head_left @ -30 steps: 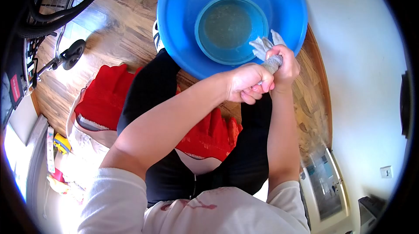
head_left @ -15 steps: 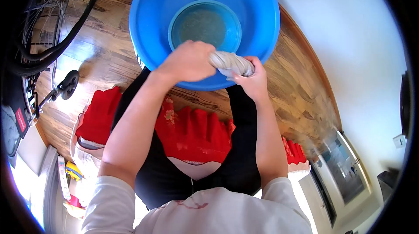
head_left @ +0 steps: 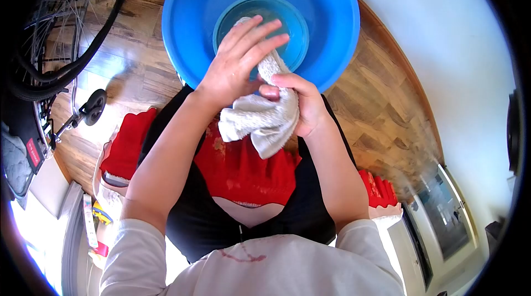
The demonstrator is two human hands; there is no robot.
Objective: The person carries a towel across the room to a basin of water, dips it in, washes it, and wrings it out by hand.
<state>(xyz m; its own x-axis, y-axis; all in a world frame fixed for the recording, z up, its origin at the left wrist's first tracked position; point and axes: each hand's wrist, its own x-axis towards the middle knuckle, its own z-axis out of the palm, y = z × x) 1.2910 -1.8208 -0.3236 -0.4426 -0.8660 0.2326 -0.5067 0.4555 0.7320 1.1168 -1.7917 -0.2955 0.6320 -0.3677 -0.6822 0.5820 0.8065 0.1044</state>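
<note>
One cloth, held up in the air across the near edge of the tub. Its long axis runs from a loose, bunched end on the wearer's side of that edge, up and a bit left, out over the basin.

Right hand is the one that's really got it: thumb and fingers pinching the cloth around its middle, just about at the near edge. Left hand is further out, above the near-left part of the basin, fingers spread and pretty straight. The far stretch of cloth goes underneath that hand, and a scrap of white pokes out past the fingertips, probably the same cloth's far end. Can't tell if the left palm is actually touching it, the hand hides that bit. So from the left fingers, the bunched end lies back toward the wearer, nearer the right hand.

Containers: basin sits inside the tub, and it's got cloudy greyish water in it. Can't tell how deep. Loose end of the cloth hangs outside the tub, above the red fabric between the knees.
</note>
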